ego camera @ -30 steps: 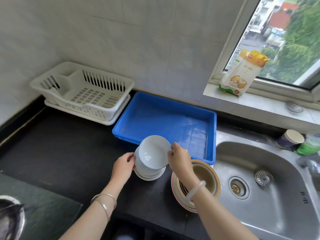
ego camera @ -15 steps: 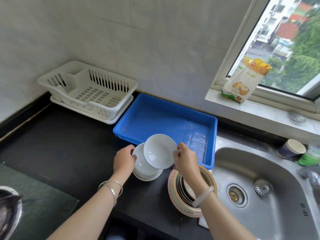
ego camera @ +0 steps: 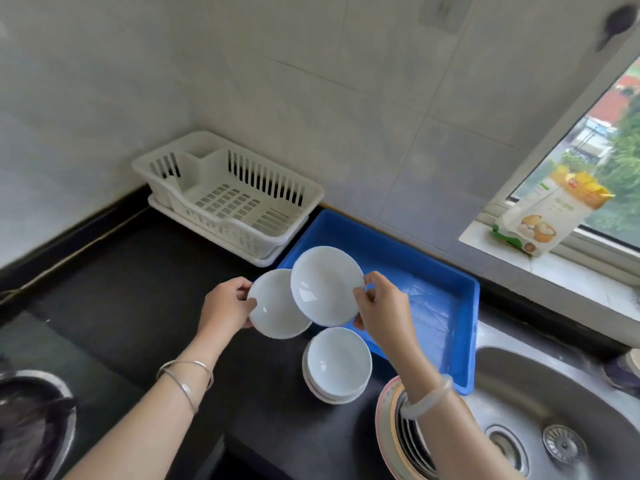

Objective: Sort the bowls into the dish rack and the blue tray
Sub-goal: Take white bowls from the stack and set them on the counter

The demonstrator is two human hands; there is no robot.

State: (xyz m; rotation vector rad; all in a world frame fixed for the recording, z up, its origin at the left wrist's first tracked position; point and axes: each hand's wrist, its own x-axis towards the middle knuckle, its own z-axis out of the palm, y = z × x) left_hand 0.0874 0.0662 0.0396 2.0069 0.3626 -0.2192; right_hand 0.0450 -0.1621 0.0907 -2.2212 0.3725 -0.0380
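Your left hand (ego camera: pixel 227 308) pinches the first bowl (ego camera: pixel 273 311), just left of the blue tray (ego camera: pixel 415 261). Your right hand (ego camera: pixel 384 310) grips the second bowl (ego camera: pixel 325 285) over the tray's near left corner, partly covering the first bowl. A stack of bowls (ego camera: pixel 337 363) sits just in front of the tray. The dish rack (ego camera: pixel 228 199) stands just left of the tray

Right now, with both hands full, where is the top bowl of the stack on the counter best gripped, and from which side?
I would pinch the rim of the top bowl, thumb inside, coming from above on its left side. It sits upright, nested in the stack, so only the rim stands clear. The blue tray and the right forearm crowd its right.
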